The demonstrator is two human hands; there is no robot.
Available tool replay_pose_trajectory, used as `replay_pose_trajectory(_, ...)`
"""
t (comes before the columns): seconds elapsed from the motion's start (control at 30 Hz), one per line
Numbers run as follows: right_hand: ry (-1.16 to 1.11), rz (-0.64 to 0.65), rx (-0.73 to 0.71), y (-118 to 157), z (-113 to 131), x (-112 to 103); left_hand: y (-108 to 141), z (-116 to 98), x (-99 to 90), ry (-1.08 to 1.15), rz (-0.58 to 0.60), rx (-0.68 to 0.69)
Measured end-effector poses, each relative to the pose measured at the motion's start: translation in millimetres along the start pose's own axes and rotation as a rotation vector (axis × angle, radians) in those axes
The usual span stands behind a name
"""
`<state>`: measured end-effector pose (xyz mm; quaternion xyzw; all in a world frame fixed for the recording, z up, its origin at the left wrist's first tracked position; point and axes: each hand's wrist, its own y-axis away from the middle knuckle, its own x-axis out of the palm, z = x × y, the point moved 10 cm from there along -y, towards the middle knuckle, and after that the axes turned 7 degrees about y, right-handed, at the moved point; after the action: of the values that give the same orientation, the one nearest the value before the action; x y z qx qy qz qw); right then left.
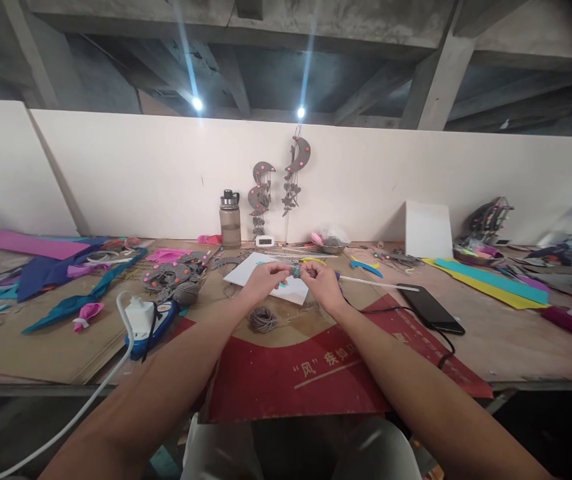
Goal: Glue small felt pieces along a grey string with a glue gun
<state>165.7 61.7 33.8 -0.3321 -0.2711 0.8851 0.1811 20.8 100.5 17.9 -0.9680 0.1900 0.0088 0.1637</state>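
Observation:
My left hand (pixel 267 277) and my right hand (pixel 322 281) meet over a white sheet (pixel 293 293). Their fingertips are closed on a small teal-and-grey piece (pixel 295 271), mostly hidden by the fingers. Bits of teal lie on the sheet beneath. Just behind my right hand shows a dark blue tool end (pixel 337 275), with a long white stick (pixel 379 284) reaching rightward; a black cord (pixel 391 309) runs nearby. A coil of grey cord (pixel 263 319) rests on the table, nearer to me than my left hand.
A red printed board (pixel 286 380) lies in front of me. To the left stand a power strip (pixel 153 330) and pieces of grey felt (pixel 171 275). On the right are a phone (pixel 431 309) and coloured sheets (pixel 491 281). A bottle (pixel 230 220) stands by the wall, where moon-shaped hangings (pixel 298 157) hang.

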Motion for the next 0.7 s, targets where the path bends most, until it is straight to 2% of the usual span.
replay_pose_trajectory(0.23, -0.021, 0.017, -0.004, 3.0, 6.6, 2.5, 7.1, -0.8, 7.3, 0.045, -0.001, -0.021)
replay_pose_trajectory(0.7, -0.021, 0.061, -0.042, 5.7, 15.5, 6.4, 10.1, -3.2, 5.5, 0.122, -0.074, -0.012)
